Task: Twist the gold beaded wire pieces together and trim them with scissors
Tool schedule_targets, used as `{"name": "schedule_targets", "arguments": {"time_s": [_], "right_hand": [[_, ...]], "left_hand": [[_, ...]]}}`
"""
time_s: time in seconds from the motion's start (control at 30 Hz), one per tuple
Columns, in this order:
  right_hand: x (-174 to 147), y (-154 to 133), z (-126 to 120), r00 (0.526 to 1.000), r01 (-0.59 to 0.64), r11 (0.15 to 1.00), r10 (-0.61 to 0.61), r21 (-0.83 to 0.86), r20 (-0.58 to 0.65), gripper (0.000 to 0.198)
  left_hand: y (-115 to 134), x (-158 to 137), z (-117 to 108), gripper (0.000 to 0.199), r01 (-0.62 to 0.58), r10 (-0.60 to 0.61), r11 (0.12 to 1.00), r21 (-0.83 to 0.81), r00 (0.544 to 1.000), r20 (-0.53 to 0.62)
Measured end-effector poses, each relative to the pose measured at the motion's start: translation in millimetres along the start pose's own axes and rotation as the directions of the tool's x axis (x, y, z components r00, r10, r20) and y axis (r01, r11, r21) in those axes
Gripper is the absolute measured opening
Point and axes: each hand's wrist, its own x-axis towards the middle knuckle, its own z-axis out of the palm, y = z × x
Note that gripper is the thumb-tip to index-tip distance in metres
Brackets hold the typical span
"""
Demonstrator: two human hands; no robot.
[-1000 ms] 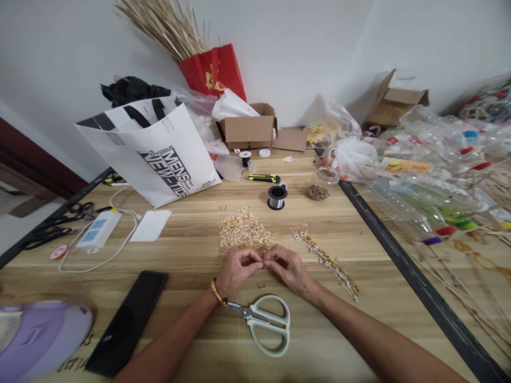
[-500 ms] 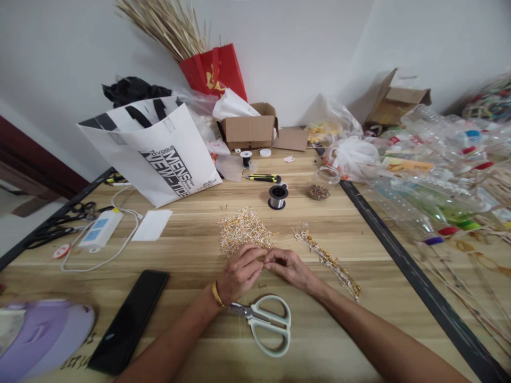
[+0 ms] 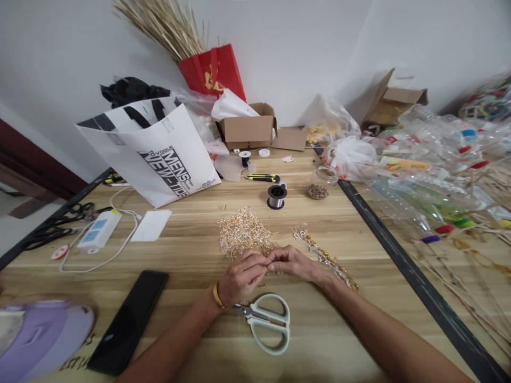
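My left hand point(image 3: 244, 274) and my right hand point(image 3: 290, 262) meet fingertip to fingertip over the table. Both are closed in a pinch, and whatever sits between the fingers is too small to make out. Just beyond them lies a pile of small gold and silver beaded pieces point(image 3: 244, 231). To the right of my right hand rests a bundle of gold and clear beaded strands point(image 3: 325, 258). Scissors with pale green handles point(image 3: 268, 324) lie below my hands, the blades partly behind my left wrist. A tiny gold piece point(image 3: 261, 286) lies near my left hand.
A wire spool point(image 3: 276, 197), a yellow-black cutter point(image 3: 262, 177) and a jar of beads point(image 3: 319, 186) stand farther back. At left are a phone point(image 3: 128, 322), a power strip point(image 3: 99, 229) and a white bag point(image 3: 155, 154). Plastic bottles point(image 3: 423, 202) crowd the right side.
Both hands have come slightly nearer to me and stay pinched together. The fingers have shifted a little; the whole view has moved slightly. Things on the table lie as before.
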Motion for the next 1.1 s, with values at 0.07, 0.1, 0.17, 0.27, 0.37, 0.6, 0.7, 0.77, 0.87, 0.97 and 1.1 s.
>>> {"name": "schedule_targets", "arguments": {"time_s": [0.07,0.1,0.17,0.27,0.37,0.6,0.7,0.77,0.87,0.97,1.1], "right_hand": [[0,-1,0,1.000,-0.003,1.000,0.003,0.012,0.007,0.034],[0,-1,0,1.000,-0.005,1.000,0.005,0.015,0.011,0.034],[0,-2,0,1.000,-0.011,1.000,0.010,0.017,0.018,0.035],[-1,-2,0,1.000,-0.018,1.000,0.018,0.013,0.015,0.035],[-1,-2,0,1.000,-0.019,1.000,0.019,-0.002,0.008,0.034],[0,2,1,1.000,-0.002,0.999,0.002,-0.043,-0.014,0.032],[1,3,3,0.999,0.011,0.996,-0.015,-0.093,-0.041,0.031],[1,3,5,0.997,0.019,0.990,-0.029,-0.137,-0.065,0.031],[1,6,8,0.991,0.040,0.978,-0.065,-0.204,-0.116,0.029],[1,8,11,0.978,0.071,0.961,-0.119,-0.268,-0.171,0.026],[1,10,15,0.964,0.091,0.964,-0.147,-0.249,-0.219,0.021]], "left_hand": [[0,-2,1,0.013,-0.033,0.033,0.999,0.021,0.999,-0.011],[-1,-2,1,0.013,-0.049,0.050,0.998,0.030,0.999,-0.015],[-1,-3,1,0.013,-0.077,0.077,0.996,0.044,0.997,-0.011],[-1,-3,0,0.014,-0.108,0.107,0.992,0.062,0.994,0.009],[-2,-3,0,0.014,-0.112,0.111,0.991,0.069,0.994,0.021],[-4,-6,1,0.012,-0.047,0.044,0.996,0.075,0.998,0.039],[-5,-7,2,0.014,0.005,-0.008,0.997,0.074,0.999,0.052],[-5,-7,3,0.015,0.055,-0.058,0.996,0.064,0.997,0.056],[-3,-5,3,0.015,0.139,-0.140,0.990,0.028,0.990,0.020],[-3,-2,4,0.015,0.251,-0.251,0.967,-0.044,0.968,-0.004],[-4,0,5,0.011,0.437,-0.441,0.890,-0.134,0.898,-0.003]]}}
